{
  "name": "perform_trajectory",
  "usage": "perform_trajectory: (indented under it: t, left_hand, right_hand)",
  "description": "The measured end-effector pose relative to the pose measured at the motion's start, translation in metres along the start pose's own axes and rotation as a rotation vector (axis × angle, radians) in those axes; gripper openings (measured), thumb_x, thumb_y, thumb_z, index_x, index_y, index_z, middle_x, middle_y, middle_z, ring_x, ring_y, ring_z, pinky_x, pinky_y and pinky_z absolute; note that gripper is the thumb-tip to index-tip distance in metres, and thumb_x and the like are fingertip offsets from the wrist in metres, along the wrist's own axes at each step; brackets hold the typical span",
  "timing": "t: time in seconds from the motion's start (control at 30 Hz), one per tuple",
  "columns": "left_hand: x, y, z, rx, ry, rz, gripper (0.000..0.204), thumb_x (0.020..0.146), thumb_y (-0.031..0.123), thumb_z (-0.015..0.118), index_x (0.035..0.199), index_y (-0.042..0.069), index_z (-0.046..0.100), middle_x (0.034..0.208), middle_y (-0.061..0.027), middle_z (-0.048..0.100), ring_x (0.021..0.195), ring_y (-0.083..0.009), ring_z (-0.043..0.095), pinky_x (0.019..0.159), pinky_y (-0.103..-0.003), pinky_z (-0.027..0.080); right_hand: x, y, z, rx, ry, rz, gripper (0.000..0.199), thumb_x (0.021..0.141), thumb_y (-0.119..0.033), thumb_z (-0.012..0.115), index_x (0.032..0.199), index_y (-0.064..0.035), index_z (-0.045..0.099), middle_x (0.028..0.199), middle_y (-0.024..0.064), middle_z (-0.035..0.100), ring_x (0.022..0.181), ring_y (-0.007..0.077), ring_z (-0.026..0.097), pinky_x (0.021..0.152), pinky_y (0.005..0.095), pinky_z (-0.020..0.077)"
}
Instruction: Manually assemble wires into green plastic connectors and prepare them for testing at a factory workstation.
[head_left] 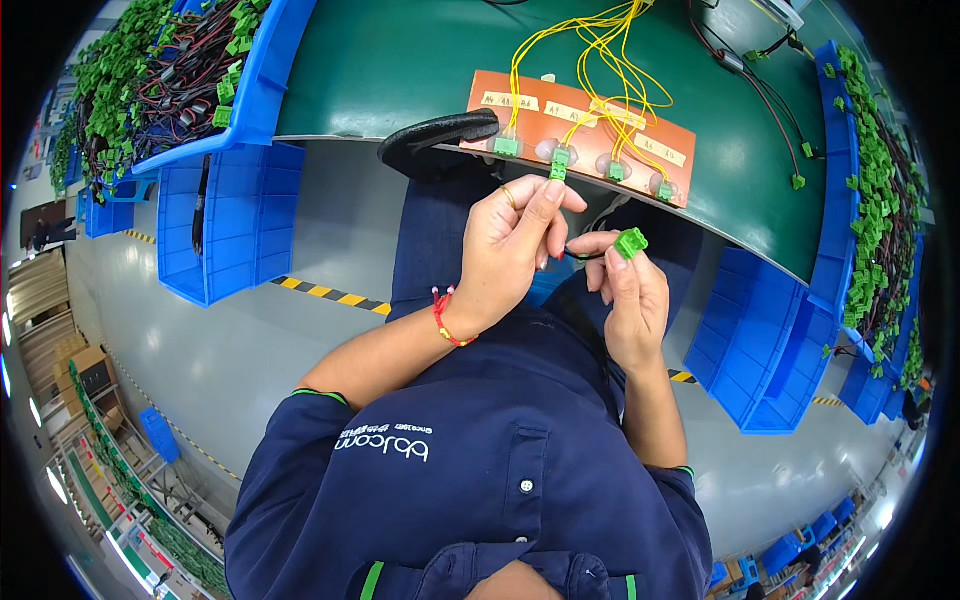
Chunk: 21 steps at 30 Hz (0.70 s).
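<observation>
My left hand (pixel 505 240), a red cord bracelet at its wrist, has its fingers closed around a small green terminal connector (pixel 558 172) at the table's near edge. This connector meets or overlaps one of the green sockets on a copper-coloured board (pixel 640 120); whether they are joined I cannot tell. To its right, my right hand (pixel 637 300) pinches another green terminal connector (pixel 630 242) between thumb and finger, its open end facing up. A short dark wire (pixel 580 256) runs between the hands, partly hidden by fingers. Yellow wires (pixel 625 75) rise from the board's green sockets (pixel 507 147).
A black padded rest (pixel 435 140) sits at the table edge, left of the board. Blue bins heaped with green connectors and dark cables flank the green tabletop (pixel 400 70); empty-looking blue bins (pixel 225 225) hang below. A loose cable (pixel 770 95) lies on the right.
</observation>
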<state>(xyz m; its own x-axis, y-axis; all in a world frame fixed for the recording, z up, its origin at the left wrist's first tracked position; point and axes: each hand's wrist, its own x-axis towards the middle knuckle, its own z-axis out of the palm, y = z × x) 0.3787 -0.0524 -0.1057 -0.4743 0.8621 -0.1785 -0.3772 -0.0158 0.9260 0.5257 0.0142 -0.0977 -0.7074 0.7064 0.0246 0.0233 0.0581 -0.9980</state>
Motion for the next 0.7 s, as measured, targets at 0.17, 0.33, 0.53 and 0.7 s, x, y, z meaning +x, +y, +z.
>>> perform_trajectory:
  t: [0.17,0.33,0.53,0.7]
  left_hand:
    - [0.008,-0.005,-0.007,0.026,-0.036,0.02,0.031,0.102,0.027,0.05,0.097,0.0,0.066,0.063,0.0005,0.054,0.053,-0.0025,0.046,0.049,-0.018,0.036]
    - [0.006,-0.002,-0.015,-0.067,-0.016,-0.097,0.022,0.1,0.023,0.056,0.097,0.003,0.065,0.072,0.0009,0.058,0.057,-0.0014,0.047,0.052,-0.018,0.039]
    - [-0.024,0.007,-0.025,0.352,-0.246,0.243,0.029,0.094,0.011,0.061,0.121,0.003,0.062,0.104,-0.0048,0.048,0.084,-0.0094,0.052,0.075,-0.023,0.045]
    - [-0.019,0.002,-0.042,0.302,-0.175,0.174,0.027,0.097,0.008,0.056,0.121,-0.003,0.06,0.113,-0.0072,0.049,0.105,-0.0136,0.052,0.093,-0.029,0.044]
  right_hand:
    - [0.001,0.0,0.002,-0.066,-0.019,-0.052,0.029,0.102,-0.017,0.044,0.101,0.0046,0.064,0.077,0.0074,0.059,0.06,0.0102,0.045,0.056,0.0254,0.0384]
    - [0.003,0.001,0.005,-0.207,-0.09,-0.039,0.026,0.101,-0.016,0.046,0.101,0.0022,0.064,0.08,0.0119,0.062,0.064,0.0189,0.057,0.062,0.0296,0.0462]
    - [0.016,0.002,0.009,-0.287,-0.202,-0.152,0.018,0.095,-0.014,0.055,0.097,0.0007,0.063,0.085,0.0155,0.064,0.072,0.0324,0.063,0.065,0.0363,0.0496]
    - [0.021,0.001,0.021,-0.459,-0.275,-0.143,0.024,0.09,-0.013,0.061,0.112,-0.0026,0.057,0.085,0.0145,0.063,0.074,0.0322,0.063,0.065,0.0388,0.0498]
